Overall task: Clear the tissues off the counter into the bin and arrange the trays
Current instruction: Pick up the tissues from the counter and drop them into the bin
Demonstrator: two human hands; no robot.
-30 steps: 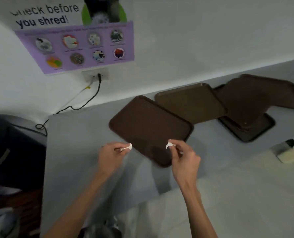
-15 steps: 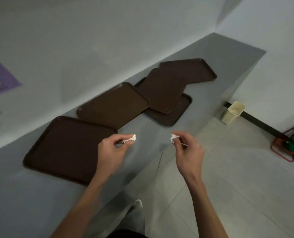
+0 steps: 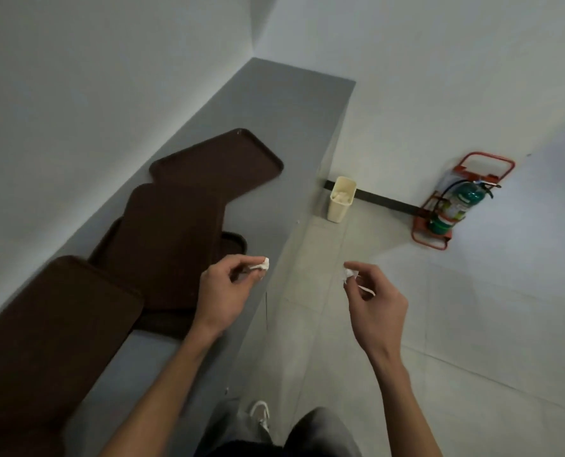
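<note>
The left hand (image 3: 223,291) pinches a crumpled tissue (image 3: 263,264) between thumb and fingertips, over the counter's (image 3: 274,133) front edge. At its 3 o'clock, the right hand (image 3: 376,298) pinches a second tissue (image 3: 349,275) the same way, over the floor (image 3: 472,324). The bin (image 3: 342,206), with white wads inside, stands on the floor at 12 o'clock from the right hand, near the counter's end. Brown trays (image 3: 172,239) overlap on the counter, from 8 to 12 o'clock of the left hand. An extinguisher (image 3: 459,202) stands at 1 o'clock of the right hand.

Each hand, left hand (image 3: 221,291) and right hand (image 3: 378,303), pinches a tissue scrap beside brown trays (image 3: 172,239) on the counter (image 3: 294,103).
</note>
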